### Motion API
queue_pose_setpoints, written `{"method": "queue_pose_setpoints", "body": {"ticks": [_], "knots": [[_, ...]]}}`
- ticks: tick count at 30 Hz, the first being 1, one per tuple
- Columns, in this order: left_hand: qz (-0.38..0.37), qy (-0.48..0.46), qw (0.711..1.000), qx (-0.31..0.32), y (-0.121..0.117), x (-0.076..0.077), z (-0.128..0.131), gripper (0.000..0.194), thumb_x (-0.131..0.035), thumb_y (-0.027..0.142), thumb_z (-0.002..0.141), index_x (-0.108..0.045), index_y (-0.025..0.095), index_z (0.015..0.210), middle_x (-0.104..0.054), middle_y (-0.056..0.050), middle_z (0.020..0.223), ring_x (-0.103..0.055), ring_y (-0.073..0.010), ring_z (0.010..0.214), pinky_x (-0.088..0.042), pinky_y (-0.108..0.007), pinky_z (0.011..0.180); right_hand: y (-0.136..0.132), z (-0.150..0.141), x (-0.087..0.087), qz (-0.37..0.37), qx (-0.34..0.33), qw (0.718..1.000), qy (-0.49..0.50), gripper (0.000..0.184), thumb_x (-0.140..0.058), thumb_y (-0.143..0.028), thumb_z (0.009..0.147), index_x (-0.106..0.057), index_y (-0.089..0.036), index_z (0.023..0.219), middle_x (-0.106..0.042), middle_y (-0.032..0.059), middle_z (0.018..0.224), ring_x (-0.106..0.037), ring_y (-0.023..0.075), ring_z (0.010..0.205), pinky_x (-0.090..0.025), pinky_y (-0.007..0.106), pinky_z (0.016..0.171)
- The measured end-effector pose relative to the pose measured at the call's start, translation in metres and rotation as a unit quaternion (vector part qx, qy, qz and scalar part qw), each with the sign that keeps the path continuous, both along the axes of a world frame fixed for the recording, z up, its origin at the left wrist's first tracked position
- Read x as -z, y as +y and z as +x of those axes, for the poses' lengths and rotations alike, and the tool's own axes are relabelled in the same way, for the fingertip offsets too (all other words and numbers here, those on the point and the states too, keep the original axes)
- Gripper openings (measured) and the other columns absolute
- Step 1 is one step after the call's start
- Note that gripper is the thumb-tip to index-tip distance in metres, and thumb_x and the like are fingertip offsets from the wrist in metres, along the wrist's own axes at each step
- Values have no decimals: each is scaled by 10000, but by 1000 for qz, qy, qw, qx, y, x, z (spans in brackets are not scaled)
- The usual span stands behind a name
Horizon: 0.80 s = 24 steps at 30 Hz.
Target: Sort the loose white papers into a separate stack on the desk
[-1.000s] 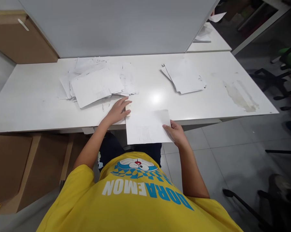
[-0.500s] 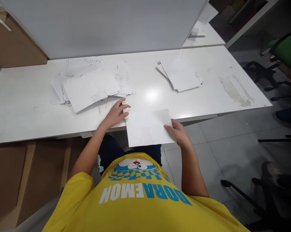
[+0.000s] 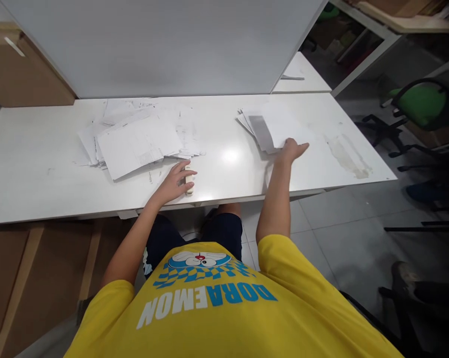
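My left hand (image 3: 175,183) rests on the table near its front edge, with its fingers curled round a small cream-coloured stapler (image 3: 189,181). My right hand (image 3: 292,150) is stretched out over the right-hand paper stack (image 3: 243,122). It grips the near edge of a white sheet of paper (image 3: 284,122), whose left part is lifted and shaded grey beneath. Behind my left hand lies a larger, untidy pile of printed papers (image 3: 138,141).
The white table (image 3: 220,181) runs along a grey partition (image 3: 172,49). A cardboard box (image 3: 30,74) stands at its left end. A greyish stain (image 3: 347,156) marks the right end. A green chair (image 3: 421,102) stands beyond on the tiled floor.
My right hand has carried the sheet from the stapler and the table's front edge, away and to the right, onto the right-hand stack. My left hand stays at the stapler.
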State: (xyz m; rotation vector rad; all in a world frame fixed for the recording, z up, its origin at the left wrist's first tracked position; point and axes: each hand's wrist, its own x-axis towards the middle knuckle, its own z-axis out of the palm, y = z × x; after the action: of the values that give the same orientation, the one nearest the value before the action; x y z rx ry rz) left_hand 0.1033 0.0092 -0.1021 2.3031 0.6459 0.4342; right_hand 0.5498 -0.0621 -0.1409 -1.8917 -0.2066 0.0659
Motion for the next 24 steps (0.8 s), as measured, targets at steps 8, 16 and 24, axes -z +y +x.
{"method": "queue_pose_setpoints", "body": {"ticks": [8,16,24], "knots": [[13,-133,990,-47,-10,4,-5,428,-433,565,964,-642,277,1201,-581,-81,1396,-492,-260,1350,-426,-487,1121,-32,-64,9,-79,129,981,-120,743,-464,-494,902,-136,-223,1512,-19,214,1554,-113,378,1473,-215,625,1146],[270,-29,946,-179,65,-10,-58,575,-551,554,888,-552,204,1344,-535,-134,1443,-350,-344,1447,-251,-582,1185,-68,-108,27,-46,-29,990,-127,522,-411,-403,919,-314,-220,1399,-315,167,1408,-332,293,1379,-330,526,1118],[291,57,938,-178,62,-17,-98,318,-469,262,909,-713,257,1114,-729,-62,1167,-639,-306,1159,-463,-516,942,-66,-105,27,-35,-50,990,-129,459,-407,-403,921,-417,-201,1333,-409,148,1338,-430,266,1313,-397,470,1079]]}}
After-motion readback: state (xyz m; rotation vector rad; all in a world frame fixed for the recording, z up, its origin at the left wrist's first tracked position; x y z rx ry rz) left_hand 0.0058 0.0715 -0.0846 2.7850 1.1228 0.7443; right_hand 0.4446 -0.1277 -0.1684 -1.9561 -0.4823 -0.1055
